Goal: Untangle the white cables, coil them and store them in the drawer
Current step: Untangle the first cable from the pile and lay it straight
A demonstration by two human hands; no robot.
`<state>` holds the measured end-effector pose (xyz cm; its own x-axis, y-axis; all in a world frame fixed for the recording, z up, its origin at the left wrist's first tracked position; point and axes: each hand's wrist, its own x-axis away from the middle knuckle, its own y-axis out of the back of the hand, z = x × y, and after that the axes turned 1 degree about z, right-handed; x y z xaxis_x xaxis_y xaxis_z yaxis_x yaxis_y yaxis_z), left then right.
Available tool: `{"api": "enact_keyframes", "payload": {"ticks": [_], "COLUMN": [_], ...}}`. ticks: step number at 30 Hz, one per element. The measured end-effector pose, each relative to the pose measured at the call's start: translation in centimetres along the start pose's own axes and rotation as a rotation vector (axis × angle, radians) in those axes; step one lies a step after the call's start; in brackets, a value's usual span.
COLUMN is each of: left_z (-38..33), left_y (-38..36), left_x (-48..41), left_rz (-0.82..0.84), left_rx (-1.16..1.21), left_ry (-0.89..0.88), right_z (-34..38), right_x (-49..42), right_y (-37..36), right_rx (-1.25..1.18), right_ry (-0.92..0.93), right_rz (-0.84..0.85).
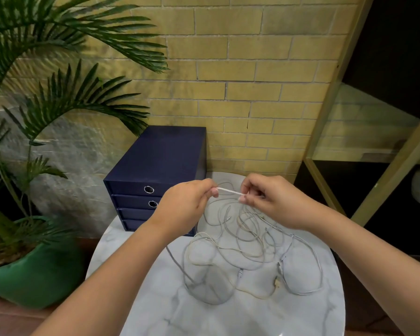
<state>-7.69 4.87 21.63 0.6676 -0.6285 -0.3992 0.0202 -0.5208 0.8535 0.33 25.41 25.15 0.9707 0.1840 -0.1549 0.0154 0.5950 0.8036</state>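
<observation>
Yellow brick wall [252, 69] backs the round marble bench [228, 316], with a palm in a green pot [34, 280] off to your left. The white cables [247, 251] lie in one loose tangle on the bench, loops crossing each other and several plug ends showing near its front edge. The navy drawer unit [155, 161] stands at the back of the bench, and every drawer you can see is closed.

Your left hand [182, 202] and right hand [274, 202] are raised above the heap. The fingers [214, 191] of each pinch one end of a short white stretch [228, 191] held taut between them.

You look to be at the untangling step, early on: nothing is coiled and nothing is stored. Next you would likely need to trace this held strand down into the pile and ease it free of the crossing loops rather than tugging, since a hard pull could tighten the knots.
</observation>
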Motion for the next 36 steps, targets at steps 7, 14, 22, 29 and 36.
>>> {"api": "enact_keyframes", "payload": {"ticks": [7, 14, 22, 29, 36], "left_z": [2.0, 7.6, 7.9, 2.9, 3.9], "left_y": [0.2, 1.5, 0.7, -0.2, 0.7], "left_x": [0.6, 3.1, 4.2, 2.7, 2.3], "left_rz": [-0.015, -0.052, 0.160, 0.205, 0.059], "left_rx": [-0.134, -0.178, -0.038, 0.262, 0.086], "left_ry": [-0.011, 0.167, 0.277, 0.076, -0.056], "right_z": [0.6, -2.3, -1.8, 1.0, 2.1], "right_x": [0.3, 1.9, 1.9, 0.7, 0.8], "right_y": [0.3, 1.5, 0.5, -2.1, -3.7], "right_rx": [0.074, 0.282, 0.223, 0.172, 0.212], "right_ry": [0.027, -0.105, -0.133, -0.131, -0.167], "right_rz": [-0.012, -0.071, -0.084, -0.030, 0.021]}}
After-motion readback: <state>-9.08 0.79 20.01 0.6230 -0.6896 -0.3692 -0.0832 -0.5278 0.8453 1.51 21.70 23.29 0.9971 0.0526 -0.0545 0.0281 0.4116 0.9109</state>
